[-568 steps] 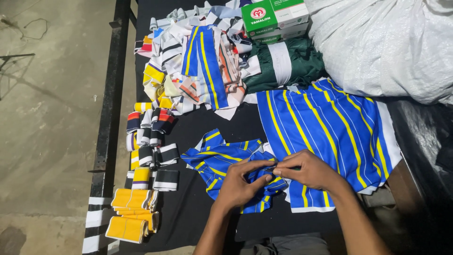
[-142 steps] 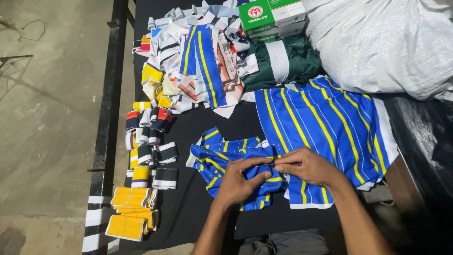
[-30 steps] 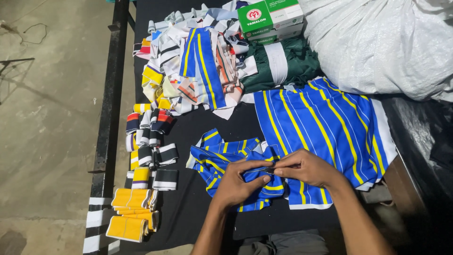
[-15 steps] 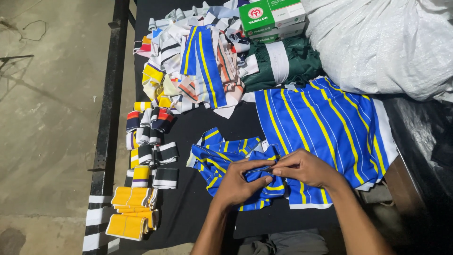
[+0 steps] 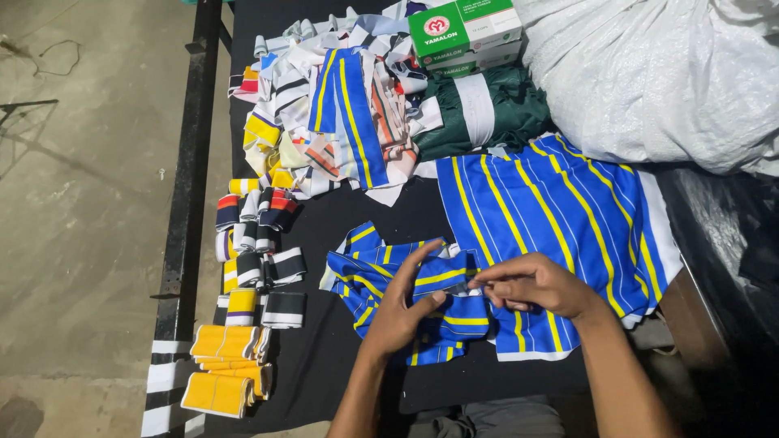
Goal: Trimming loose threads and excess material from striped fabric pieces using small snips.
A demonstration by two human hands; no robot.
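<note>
A crumpled blue fabric piece with yellow stripes (image 5: 381, 268) lies on the black table (image 5: 324, 381) in front of me. My left hand (image 5: 402, 312) presses down on it, fingers spread over a fold. My right hand (image 5: 531, 284) pinches the same piece at its right edge, fingertips together. Just right of it lies a large flat stack of blue panels with yellow and white stripes (image 5: 552, 219), partly under my right hand.
Folded yellow collar strips (image 5: 227, 369) and striped rib pieces (image 5: 256, 259) line the left edge. A heap of mixed striped fabric (image 5: 341, 113), a dark green bundle (image 5: 487, 109), green and white boxes (image 5: 466, 32) and a white woven sack (image 5: 657, 73) fill the far side.
Both hands have stayed on the crumpled blue piece, only shifting their fingers slightly along the fold. The piles have not moved.
</note>
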